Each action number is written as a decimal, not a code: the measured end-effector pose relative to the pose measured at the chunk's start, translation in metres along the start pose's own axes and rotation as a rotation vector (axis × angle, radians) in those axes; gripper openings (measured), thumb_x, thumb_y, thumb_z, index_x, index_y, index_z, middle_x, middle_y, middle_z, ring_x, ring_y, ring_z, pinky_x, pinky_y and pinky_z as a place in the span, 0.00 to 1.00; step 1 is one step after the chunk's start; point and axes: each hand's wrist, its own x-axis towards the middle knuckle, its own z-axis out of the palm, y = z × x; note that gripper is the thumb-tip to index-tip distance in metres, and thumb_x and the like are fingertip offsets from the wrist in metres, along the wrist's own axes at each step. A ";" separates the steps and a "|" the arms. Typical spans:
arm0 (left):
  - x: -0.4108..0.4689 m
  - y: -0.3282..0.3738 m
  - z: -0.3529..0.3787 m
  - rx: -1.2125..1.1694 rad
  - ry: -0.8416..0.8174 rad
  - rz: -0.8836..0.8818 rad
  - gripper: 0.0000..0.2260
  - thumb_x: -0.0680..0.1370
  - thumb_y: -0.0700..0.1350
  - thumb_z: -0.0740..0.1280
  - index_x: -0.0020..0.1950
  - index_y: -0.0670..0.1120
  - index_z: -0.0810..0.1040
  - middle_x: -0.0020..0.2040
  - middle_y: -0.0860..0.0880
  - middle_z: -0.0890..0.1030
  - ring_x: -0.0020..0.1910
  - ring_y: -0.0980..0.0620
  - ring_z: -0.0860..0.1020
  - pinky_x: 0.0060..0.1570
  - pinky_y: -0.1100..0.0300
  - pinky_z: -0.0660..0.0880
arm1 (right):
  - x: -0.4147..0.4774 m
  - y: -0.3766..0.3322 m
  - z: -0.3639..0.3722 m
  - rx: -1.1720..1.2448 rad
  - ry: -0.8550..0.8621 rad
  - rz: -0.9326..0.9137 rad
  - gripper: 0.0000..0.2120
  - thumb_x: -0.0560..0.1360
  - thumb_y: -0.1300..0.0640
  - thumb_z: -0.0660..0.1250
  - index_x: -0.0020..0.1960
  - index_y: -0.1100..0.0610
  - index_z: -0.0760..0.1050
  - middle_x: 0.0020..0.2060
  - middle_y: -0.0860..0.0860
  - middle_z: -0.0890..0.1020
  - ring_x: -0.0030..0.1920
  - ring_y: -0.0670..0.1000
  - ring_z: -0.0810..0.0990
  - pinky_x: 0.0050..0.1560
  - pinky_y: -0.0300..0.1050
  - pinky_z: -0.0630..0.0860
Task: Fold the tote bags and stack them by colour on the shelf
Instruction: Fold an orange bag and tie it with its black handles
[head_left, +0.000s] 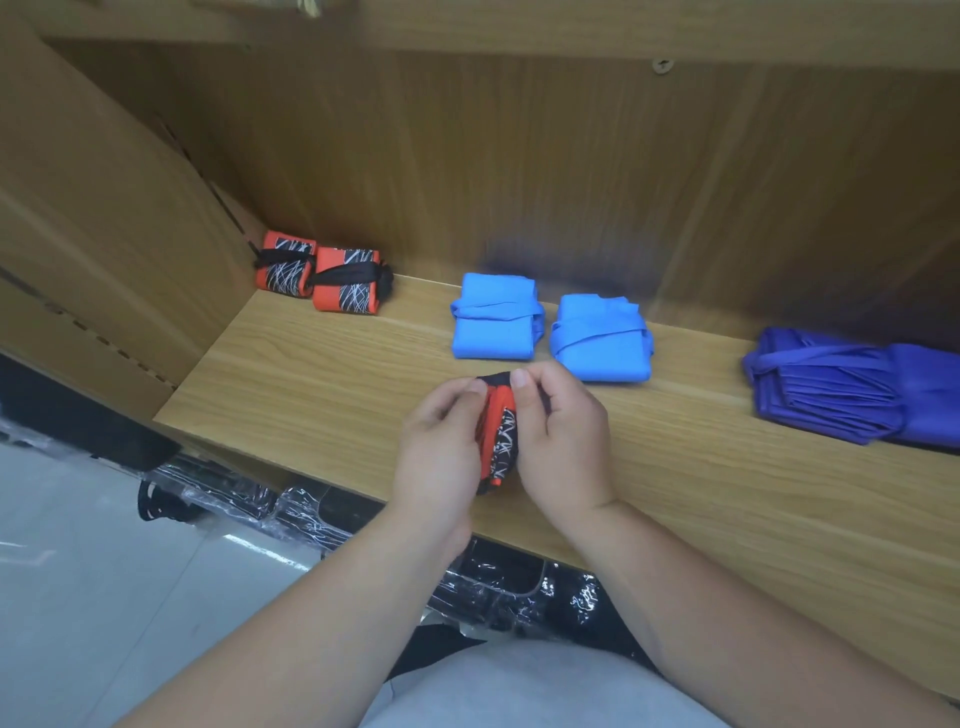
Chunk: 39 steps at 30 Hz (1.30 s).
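Pinches the rolled orange tote bag (497, 436) with left grip (441, 447) and right grip (563, 441), closed round it, over the shelf (311, 374), at 6 o'clock from the light blue bags (493, 322). Looks soft, light, springy; best to hold across the middle

item 1, shelf (322, 374): pale honey wood grain, running lengthwise before you.
items 2 and 3, rear orange bag (285, 270) and front orange bag (347, 283): bright orange, each with a black panel of thin white scribbled lines and a black strap.
items 4 and 5, left sky-blue bag (493, 319) and right sky-blue bag (600, 340): plain sky blue, straps to match.
item 6, violet-blue pile (841, 389): plain deep violet-blue.
item 7, held bag (500, 436), the one you grip: orange, with black and white scribble.
item 8, wrapped packs (291, 509) below your shelf: black under glossy clear film.
item 9, floor (78, 571): pale grey-white.
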 end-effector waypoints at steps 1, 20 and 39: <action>0.002 0.002 0.000 -0.043 0.018 -0.004 0.14 0.82 0.43 0.65 0.38 0.51 0.83 0.37 0.50 0.80 0.36 0.51 0.77 0.35 0.58 0.73 | 0.000 -0.002 -0.001 0.039 -0.049 0.031 0.13 0.82 0.51 0.62 0.41 0.54 0.74 0.33 0.47 0.77 0.36 0.49 0.75 0.38 0.50 0.72; -0.005 -0.015 -0.006 0.042 -0.135 0.148 0.14 0.85 0.48 0.59 0.48 0.51 0.83 0.41 0.50 0.82 0.41 0.55 0.80 0.40 0.59 0.76 | -0.005 -0.015 0.005 0.103 0.024 0.099 0.12 0.81 0.49 0.62 0.40 0.52 0.73 0.34 0.45 0.78 0.37 0.47 0.76 0.40 0.47 0.73; 0.002 -0.028 -0.009 0.076 -0.286 0.295 0.16 0.75 0.55 0.70 0.63 0.57 0.79 0.61 0.49 0.81 0.61 0.46 0.80 0.62 0.44 0.77 | 0.004 -0.031 -0.017 0.694 -0.103 0.588 0.13 0.82 0.53 0.65 0.43 0.58 0.80 0.37 0.56 0.82 0.37 0.52 0.80 0.38 0.46 0.78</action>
